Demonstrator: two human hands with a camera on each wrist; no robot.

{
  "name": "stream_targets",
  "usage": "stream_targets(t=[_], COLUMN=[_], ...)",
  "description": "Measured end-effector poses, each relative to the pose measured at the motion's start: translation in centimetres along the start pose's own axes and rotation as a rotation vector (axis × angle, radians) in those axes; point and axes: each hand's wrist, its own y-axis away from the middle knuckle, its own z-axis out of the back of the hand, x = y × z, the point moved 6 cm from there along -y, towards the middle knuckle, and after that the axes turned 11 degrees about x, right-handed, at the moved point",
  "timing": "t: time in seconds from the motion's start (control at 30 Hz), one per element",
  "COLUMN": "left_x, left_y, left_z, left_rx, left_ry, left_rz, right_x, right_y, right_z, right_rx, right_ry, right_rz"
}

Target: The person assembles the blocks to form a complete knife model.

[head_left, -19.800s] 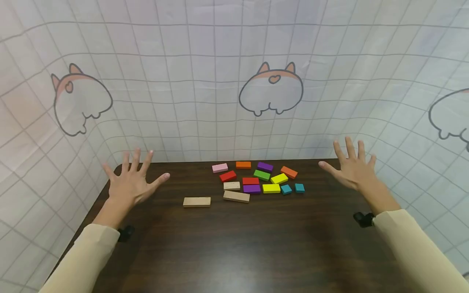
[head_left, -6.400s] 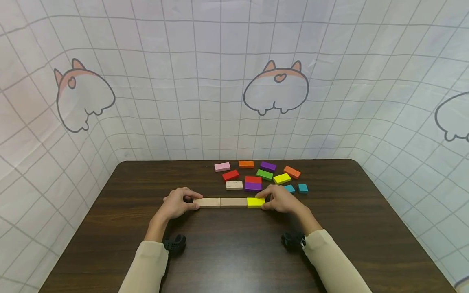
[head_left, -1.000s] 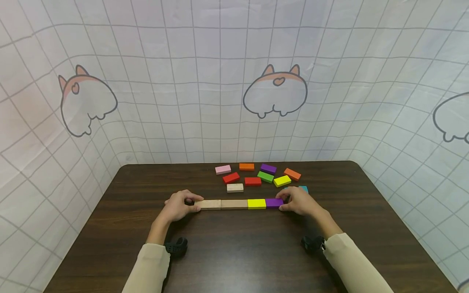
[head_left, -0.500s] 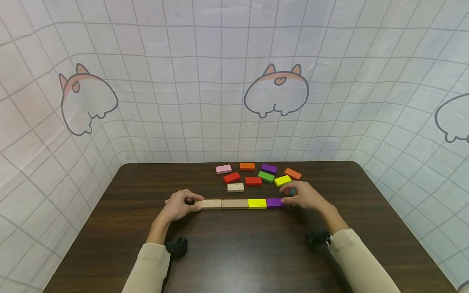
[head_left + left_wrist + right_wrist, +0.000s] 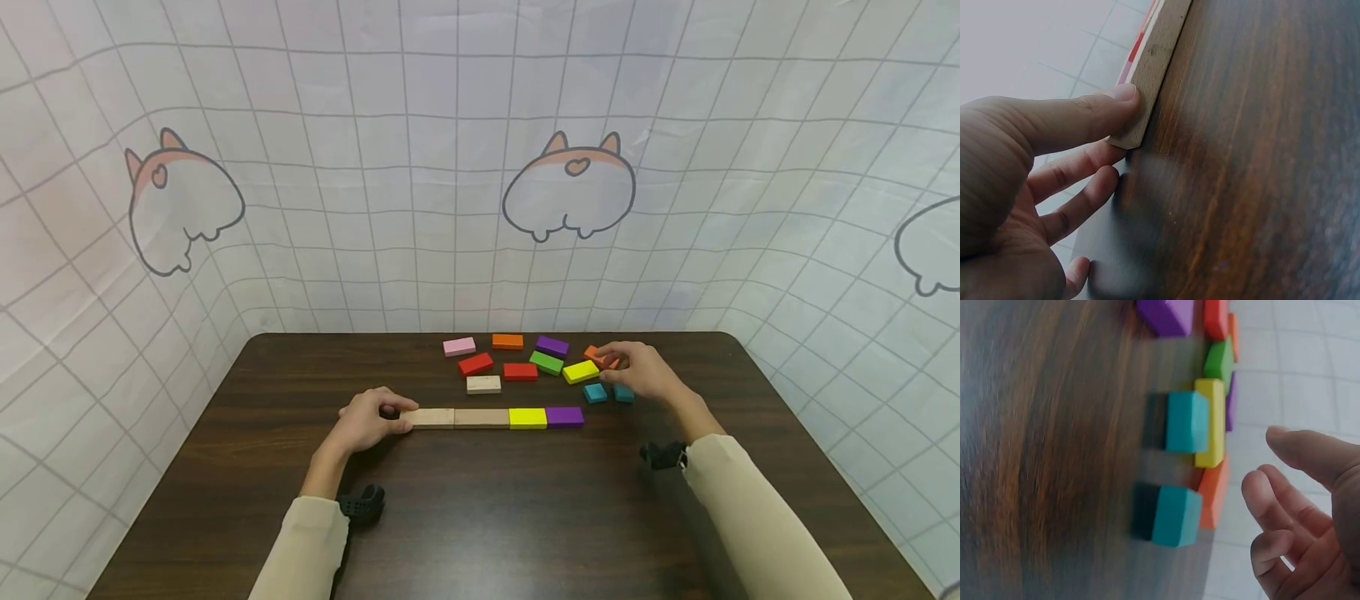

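Observation:
A straight row lies across the table: a plain wooden block (image 5: pixel 431 419), a second wooden block (image 5: pixel 482 418), a yellow block (image 5: pixel 527 418) and a purple block (image 5: pixel 565 417). My left hand (image 5: pixel 366 421) pinches the row's left end; in the left wrist view its thumb (image 5: pixel 1124 94) presses on the wood while other fingers curl below. Over at the back right, my right hand (image 5: pixel 639 371) hovers above an orange block (image 5: pixel 1214 494), thumb and fingers apart and holding nothing. Beneath it sit two teal blocks (image 5: pixel 1175 515), with another yellow block (image 5: pixel 581 372) to their left.
Behind the row lie a short pale wooden block (image 5: pixel 483 384), two red blocks (image 5: pixel 520 372), and green (image 5: pixel 547 362), purple (image 5: pixel 552 346), orange (image 5: pixel 507 342) and pink (image 5: pixel 459 347) blocks. A white grid-patterned curtain (image 5: pixel 420 208) hangs along the dark table's (image 5: pixel 480 517) back edge.
Since the oldest frame, wooden, yellow and purple blocks have been lined up. Within the last second my right hand has left the purple block and moved back right; my left hand stayed.

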Motion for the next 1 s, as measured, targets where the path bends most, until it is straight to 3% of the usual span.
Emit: stream_targets(t=[0.37, 1.0], left_x=[-0.2, 0.1], left_y=[0.0, 0.1], left_z=[0.1, 0.0], left_rx=[0.005, 0.004], left_ry=[0.016, 0.021], left_rz=[0.009, 0.021], right_x=[-1.6, -0.9], right_y=[-1.9, -4.3], right_z=[-0.8, -2.1], right_rx=[0.045, 0.089], right_ry=[-0.009, 0.072], right_rz=[-0.028, -0.035])
